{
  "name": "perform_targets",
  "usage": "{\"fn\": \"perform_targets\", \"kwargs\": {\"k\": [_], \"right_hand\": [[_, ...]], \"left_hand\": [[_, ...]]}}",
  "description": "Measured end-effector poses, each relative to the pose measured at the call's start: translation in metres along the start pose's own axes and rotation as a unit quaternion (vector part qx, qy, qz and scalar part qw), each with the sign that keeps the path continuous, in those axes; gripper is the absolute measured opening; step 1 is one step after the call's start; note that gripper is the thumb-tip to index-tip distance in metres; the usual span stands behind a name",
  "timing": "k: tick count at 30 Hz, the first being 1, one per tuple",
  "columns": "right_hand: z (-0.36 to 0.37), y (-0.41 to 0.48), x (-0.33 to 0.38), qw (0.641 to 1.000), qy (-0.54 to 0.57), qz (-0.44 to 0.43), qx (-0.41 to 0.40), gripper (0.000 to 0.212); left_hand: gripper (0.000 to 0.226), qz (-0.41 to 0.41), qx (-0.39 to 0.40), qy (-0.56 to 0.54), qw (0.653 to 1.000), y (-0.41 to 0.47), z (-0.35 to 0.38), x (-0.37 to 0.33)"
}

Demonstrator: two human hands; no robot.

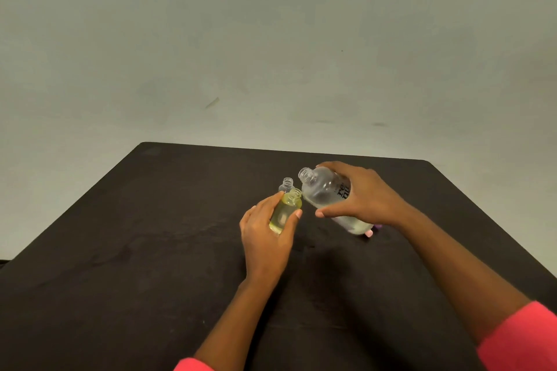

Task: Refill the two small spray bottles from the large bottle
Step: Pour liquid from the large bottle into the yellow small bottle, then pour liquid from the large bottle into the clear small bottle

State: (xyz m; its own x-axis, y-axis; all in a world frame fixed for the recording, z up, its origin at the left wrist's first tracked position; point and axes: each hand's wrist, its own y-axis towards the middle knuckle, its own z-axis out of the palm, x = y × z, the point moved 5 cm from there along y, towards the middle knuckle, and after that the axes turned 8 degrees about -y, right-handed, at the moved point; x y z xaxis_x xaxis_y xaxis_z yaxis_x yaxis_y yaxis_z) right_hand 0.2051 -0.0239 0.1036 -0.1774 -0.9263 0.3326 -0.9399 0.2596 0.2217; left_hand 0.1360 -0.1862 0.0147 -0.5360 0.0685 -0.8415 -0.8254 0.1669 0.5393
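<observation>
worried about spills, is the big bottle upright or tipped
Tipped. The right hand holds the large bottle slanted, open mouth toward the yellow bottle in the left hand.

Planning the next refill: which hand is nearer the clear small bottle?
Left. Left hand, holding the yellow bottle, is just before the clear small bottle; right hand, gripping the large bottle, farther right.

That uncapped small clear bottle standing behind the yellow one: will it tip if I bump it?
Likely, yes. The small clear bottle stands narrow, upright and unheld, so a knock could topple it. Its round body would probably roll, and the open neck would spill any contents.
</observation>
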Motion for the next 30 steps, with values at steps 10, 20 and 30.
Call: {"fn": "perform_targets", "kwargs": {"k": [10,20,30], "right_hand": [[0.037,-0.024,-0.039,0.936,0.284,0.131,-0.163,0.058],[0.047,-0.023,-0.054,0.920,0.310,0.148,-0.190,0.064],[0.051,-0.026,-0.053,0.919,0.307,0.143,-0.204,0.068]], "left_hand": [[0.038,-0.099,-0.094,-0.013,0.991,0.023,-0.034,0.023],[0.035,-0.146,-0.142,-0.009,0.979,0.044,-0.063,0.053],[0.033,-0.145,-0.150,0.027,0.978,0.049,-0.072,0.057]]}}
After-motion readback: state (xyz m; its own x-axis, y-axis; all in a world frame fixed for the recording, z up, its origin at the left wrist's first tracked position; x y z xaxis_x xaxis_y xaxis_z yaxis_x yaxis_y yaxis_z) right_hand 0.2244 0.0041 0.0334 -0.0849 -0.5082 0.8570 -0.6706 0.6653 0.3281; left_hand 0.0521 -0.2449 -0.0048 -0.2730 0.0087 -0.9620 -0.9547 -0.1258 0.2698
